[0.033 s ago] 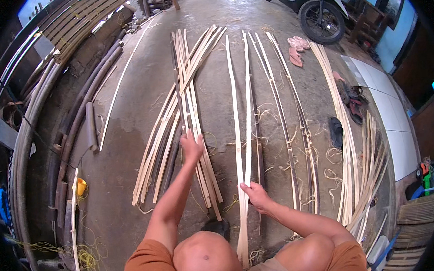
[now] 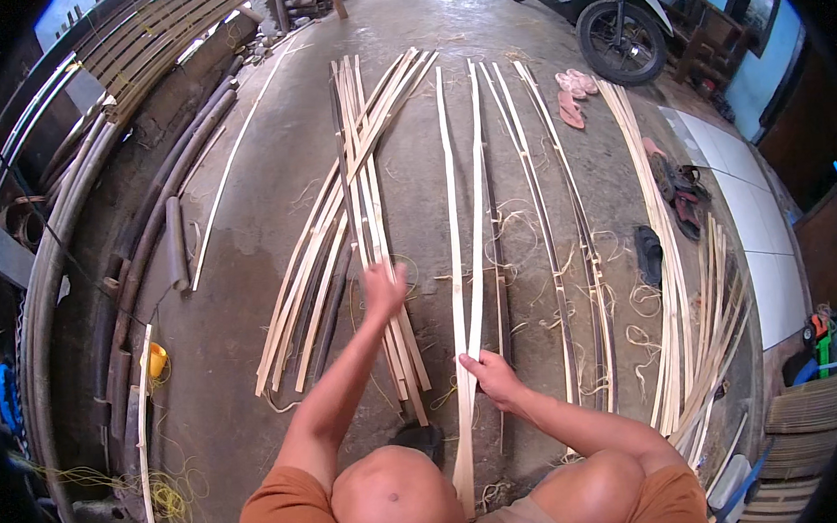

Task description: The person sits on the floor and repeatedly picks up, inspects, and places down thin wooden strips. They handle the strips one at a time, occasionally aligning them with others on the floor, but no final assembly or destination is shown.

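Both hands busy on the strips. Right hand [image 2: 492, 380] wrapped round a pair of pale strips [image 2: 455, 259], thumb on top — they meet at the grip, spread apart toward the floor's far end, and their near ends run back between the knees. Left hand [image 2: 383, 288] is over the near half of the crossed pile [image 2: 352, 174], touching or just above it; blurred, so can't tell whether the fingers have closed round a strip. Pile lies left of centre on the concrete floor [image 2: 226, 398], between the held pair and the dark poles [image 2: 139, 235] along the left edge. Right of the pair, dark-sided strips [image 2: 564, 329] lie spaced out lengthwise, tips toward the far end. Further over, near the white tiles [image 2: 771, 307] on the floor's right edge: a long pale bundle [image 2: 669, 275] plus a shorter fan of strips [image 2: 716, 339] at its near end. Status, my read: partway. Plenty of pale strips look cut and grouped (pile and bundle both), the held pair isn't set down yet, and the spaced dark-sided ones look unbundled. Which group counts as finished — can't tell from here. Curled shavings [image 2: 495, 490] around the strips suggest trimming has been done here.
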The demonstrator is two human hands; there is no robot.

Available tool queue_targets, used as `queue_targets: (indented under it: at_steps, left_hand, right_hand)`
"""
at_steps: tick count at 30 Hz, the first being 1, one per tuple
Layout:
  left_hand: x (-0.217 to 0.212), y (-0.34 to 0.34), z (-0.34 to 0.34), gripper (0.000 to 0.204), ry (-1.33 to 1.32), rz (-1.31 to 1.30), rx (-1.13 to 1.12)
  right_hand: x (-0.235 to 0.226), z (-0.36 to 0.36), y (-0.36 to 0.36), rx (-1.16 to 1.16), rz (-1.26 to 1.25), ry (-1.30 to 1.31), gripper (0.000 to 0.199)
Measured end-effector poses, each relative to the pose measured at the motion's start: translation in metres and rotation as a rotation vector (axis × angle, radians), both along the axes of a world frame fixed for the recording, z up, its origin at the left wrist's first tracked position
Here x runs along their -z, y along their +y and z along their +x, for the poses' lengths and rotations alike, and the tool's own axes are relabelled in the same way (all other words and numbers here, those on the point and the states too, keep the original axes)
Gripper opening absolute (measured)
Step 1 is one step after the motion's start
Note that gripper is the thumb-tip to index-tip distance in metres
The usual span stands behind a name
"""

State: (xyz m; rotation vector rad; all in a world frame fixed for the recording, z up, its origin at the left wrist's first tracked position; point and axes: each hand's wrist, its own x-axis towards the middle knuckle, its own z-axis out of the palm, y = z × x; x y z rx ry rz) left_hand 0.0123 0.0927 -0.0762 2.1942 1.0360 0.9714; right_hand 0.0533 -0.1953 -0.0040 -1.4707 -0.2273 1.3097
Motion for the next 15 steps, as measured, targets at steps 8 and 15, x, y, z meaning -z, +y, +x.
queue_targets:
  at_steps: [8, 15]
  left_hand:
    - [-0.085, -0.092, -0.017, 0.036, -0.162, -1.047, 0.237]
    - [-0.119, -0.027, -0.019, 0.039, -0.056, -0.337, 0.211]
  right_hand:
    - [-0.032, -0.020, 0.037, -0.030, 0.139, -0.396, 0.033]
    - [-0.038, -0.025, 0.018, -0.121, 0.205, -0.483, 0.044]
